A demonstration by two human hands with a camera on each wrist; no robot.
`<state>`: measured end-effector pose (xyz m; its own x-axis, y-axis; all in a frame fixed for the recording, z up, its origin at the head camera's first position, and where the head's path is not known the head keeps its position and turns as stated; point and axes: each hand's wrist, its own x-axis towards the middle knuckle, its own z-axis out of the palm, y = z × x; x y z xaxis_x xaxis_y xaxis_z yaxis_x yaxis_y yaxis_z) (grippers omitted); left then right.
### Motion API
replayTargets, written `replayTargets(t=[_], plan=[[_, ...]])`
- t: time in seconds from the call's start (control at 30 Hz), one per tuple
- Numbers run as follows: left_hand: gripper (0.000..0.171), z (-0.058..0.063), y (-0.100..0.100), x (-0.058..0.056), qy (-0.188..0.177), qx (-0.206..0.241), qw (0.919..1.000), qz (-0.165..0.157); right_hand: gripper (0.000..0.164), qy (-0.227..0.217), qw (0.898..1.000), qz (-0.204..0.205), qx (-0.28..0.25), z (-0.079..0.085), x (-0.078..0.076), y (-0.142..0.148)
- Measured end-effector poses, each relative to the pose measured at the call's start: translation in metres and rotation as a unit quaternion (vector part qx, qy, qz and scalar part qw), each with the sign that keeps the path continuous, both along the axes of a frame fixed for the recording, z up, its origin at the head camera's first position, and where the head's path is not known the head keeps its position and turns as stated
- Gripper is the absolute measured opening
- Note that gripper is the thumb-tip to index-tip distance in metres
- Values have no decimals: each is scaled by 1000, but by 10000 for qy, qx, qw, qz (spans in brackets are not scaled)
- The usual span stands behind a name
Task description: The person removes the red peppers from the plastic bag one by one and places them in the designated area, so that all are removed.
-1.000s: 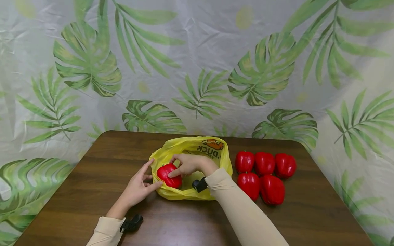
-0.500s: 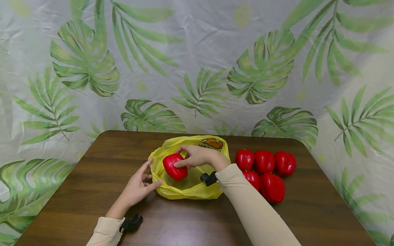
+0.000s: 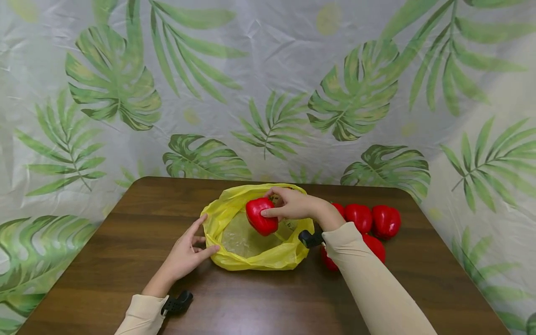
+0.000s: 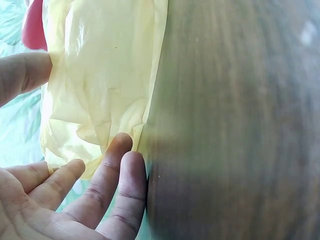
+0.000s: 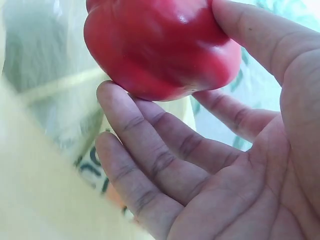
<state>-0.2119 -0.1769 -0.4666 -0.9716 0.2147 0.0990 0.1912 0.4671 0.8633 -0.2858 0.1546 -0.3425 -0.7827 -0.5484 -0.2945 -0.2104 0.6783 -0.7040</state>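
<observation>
A yellow plastic bag (image 3: 268,262) stands with its mouth upward on the table. At its left side is my left hand (image 3: 186,255), thumb and index finger spread along the rim and hooked over it; in the left wrist view the other fingertips (image 4: 120,142) touch the bag's outer wall. My right hand (image 3: 295,204) grips a glossy red bell pepper (image 3: 260,217) over the bag's mouth. The right wrist view has this pepper (image 5: 155,47) held between the thumb and the fingertips, the little finger off it.
To the right of the bag, several more red bell peppers (image 3: 386,222) sit on the dark wooden table (image 3: 142,223), partly hidden by my right forearm. A leaf-patterned curtain (image 3: 276,93) hangs behind the table.
My right hand has lifted the pepper from the bag's left side and carried it right and back across the mouth. My left hand has stayed at the rim.
</observation>
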Motion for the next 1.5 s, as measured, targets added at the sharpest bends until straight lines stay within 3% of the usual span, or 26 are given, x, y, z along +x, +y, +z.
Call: replayTargets(t=[0.3, 0.97, 1.5], plan=[[93, 1, 0, 1, -63, -27, 10000, 2, 62, 236, 9994, -254, -26, 9, 5, 41], [93, 3, 1, 3, -127, -40, 9999, -2, 62, 633, 9931, -969, -163, 18, 31, 97], [94, 1, 2, 1, -187, -69, 9998, 39, 62, 778, 9888, -1233, -325, 25, 52, 159]])
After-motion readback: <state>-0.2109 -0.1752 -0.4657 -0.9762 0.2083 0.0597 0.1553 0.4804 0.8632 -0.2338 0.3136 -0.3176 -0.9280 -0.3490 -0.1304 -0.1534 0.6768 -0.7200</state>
